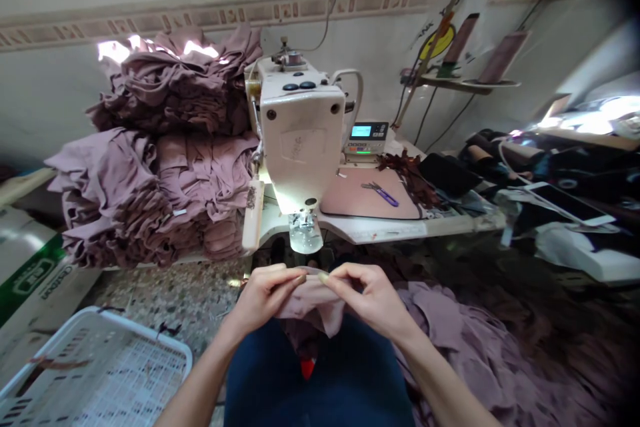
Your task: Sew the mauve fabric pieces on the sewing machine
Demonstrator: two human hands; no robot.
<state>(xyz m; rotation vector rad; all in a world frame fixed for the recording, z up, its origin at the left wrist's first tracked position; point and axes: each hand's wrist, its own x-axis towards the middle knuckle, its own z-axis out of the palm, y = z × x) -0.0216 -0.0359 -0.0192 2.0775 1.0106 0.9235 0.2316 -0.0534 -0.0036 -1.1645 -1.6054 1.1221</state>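
Observation:
Between my two hands, above my lap, hangs a mauve fabric piece [320, 307]. My left hand [267, 292] pinches its upper edge between thumb and fingers. A short way to the right, my right hand [367, 293] pinches the same edge, thumb tip close to the left one. The cloth drapes down from the fingers onto my dark blue clothing. A small red thing [307, 367] shows beneath it. Just beyond my hands stands a white sewing machine [303, 140], its lit needle area facing me.
Stacks of mauve garments [165, 180] lie left of the machine. Purple-handled thread snips [381, 194] rest on a pink mat [350, 193]. A white plastic basket [125, 327] is at lower left. More mauve fabric [470, 340] heaps at my right. A phone [573, 203] lies far right.

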